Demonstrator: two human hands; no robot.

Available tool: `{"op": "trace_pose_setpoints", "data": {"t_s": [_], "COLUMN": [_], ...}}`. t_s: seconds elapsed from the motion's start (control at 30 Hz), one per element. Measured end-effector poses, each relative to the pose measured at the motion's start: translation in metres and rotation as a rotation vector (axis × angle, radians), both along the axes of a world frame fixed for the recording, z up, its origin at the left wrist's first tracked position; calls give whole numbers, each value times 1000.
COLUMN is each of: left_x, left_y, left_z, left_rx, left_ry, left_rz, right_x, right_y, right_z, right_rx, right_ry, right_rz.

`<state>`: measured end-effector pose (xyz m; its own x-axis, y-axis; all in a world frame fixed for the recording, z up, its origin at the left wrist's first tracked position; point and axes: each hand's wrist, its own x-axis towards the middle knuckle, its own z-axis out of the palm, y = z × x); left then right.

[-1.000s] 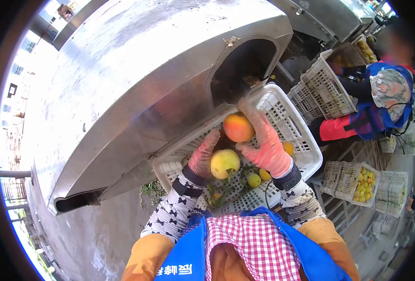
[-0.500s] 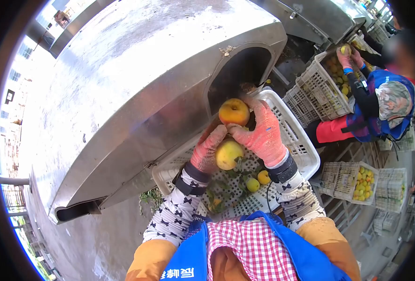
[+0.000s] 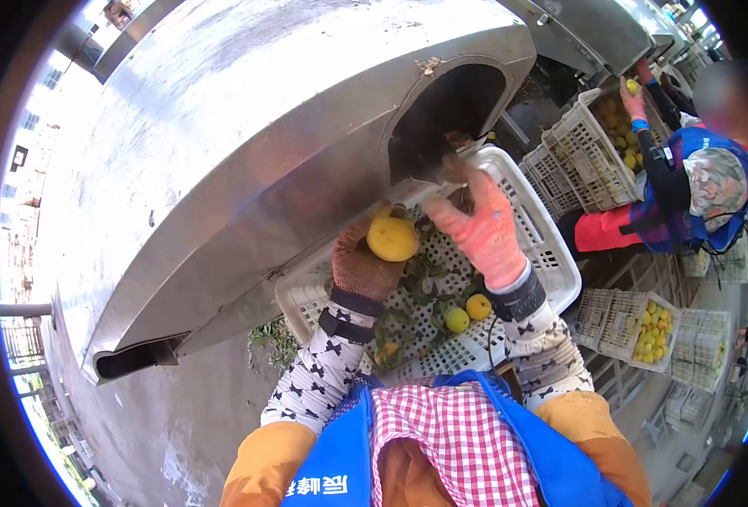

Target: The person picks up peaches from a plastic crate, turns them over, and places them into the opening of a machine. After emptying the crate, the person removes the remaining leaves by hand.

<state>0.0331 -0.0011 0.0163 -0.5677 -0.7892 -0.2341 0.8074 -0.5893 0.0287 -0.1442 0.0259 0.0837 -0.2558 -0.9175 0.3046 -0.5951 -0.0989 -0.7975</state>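
Observation:
My left hand [image 3: 364, 262], in a soiled knit glove, is wrapped round a yellow fruit [image 3: 392, 239], perhaps a peach or an apple, above a white plastic crate [image 3: 560, 275]. My right hand [image 3: 484, 224], in a pink glove, is raised over the crate to the right of that fruit. Its thumb and fingers are apart, with no fruit visible between them; the fingertips are blurred. Below my hands, a greenish fruit [image 3: 456, 319] and a yellow-orange fruit [image 3: 478, 307] lie in the crate beside green leaves [image 3: 420, 291].
A large metal machine housing [image 3: 247, 177] stands at the left, its dark opening [image 3: 446, 110] facing the crate's far end. On the right, a co-worker in a blue vest [image 3: 712, 186] handles fruit over a filled crate [image 3: 589, 160]. More fruit fills another crate [image 3: 657, 329].
My hands have moved apart. The orange-red fruit near my right hand no longer shows there, and that hand has opened. My left hand has lifted the yellow fruit away toward the machine.

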Motion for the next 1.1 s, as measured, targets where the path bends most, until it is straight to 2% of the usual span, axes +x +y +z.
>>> {"op": "trace_pose_setpoints", "data": {"t_s": [0.03,0.07,0.13,0.17,0.23,0.37,0.43,0.47,0.53,0.57,0.6,0.63,0.67,0.7,0.73,0.77,0.8,0.83,0.87,0.93,1.0,1.03,1.07,1.1], "left_x": [-1,-2,-6,-10,-17,-28,-33,-36,-41,-38,-34,-30,-26,-14,-1,9,21,27,29,37,41,46,47,44], "left_y": [0,2,5,5,6,1,-2,-2,-1,0,3,6,11,22,41,58,79,93,110,141,150,146,139,124], "left_z": [5,10,16,14,8,7,19,21,21,2,-24,-54,-89,-136,-173,-186,-198,-208,-213,-219,-235,-239,-245,-245], "left_rx": [-7,-3,27,30,-121,-35,22,21,-159,-227,-224,-291,-351,-613,-877,-831,-1036,-1285,-1270,-1577,-1613,-1700,-1783,-1690], "left_ry": [60,57,137,135,289,485,203,207,-189,-349,-348,-741,-1134,-1379,-1603,-1580,-1625,-1604,-1563,-1458,-1428,-1376,-1325,-1205], "left_rz": [27,26,-139,-151,-152,-151,-126,-125,-205,-264,-264,-441,-617,-790,-974,-1021,-1426,-1819,-1838,-2144,-2168,-2129,-2085,-2097], "right_x": [7,13,24,23,27,30,24,22,11,2,-5,-7,-17,-24,-9,8,3,-8,-15,-24,-30,-42,-49,-49], "right_y": [18,24,29,27,26,23,19,18,-8,-23,-37,-50,-77,-98,-106,-110,-122,-123,-109,-89,-42,-24,-5,11], "right_z": [6,0,-21,-28,-24,-3,-2,-2,-4,-11,-15,-14,-44,-77,-58,-30,-31,-12,6,8,6,-20,-40,-55], "right_rx": [132,136,-31,-45,-85,-179,-145,-101,-197,-227,-257,-109,-160,-200,-126,-30,-48,11,-133,-482,-170,-162,44,383], "right_ry": [-116,-119,175,124,157,221,237,247,158,199,240,301,615,929,687,439,598,444,209,-119,-142,133,271,125], "right_rz": [123,121,190,207,173,86,64,42,33,-32,-98,-133,-115,-85,-138,-192,-197,-94,5,251,17,24,106,151]}}
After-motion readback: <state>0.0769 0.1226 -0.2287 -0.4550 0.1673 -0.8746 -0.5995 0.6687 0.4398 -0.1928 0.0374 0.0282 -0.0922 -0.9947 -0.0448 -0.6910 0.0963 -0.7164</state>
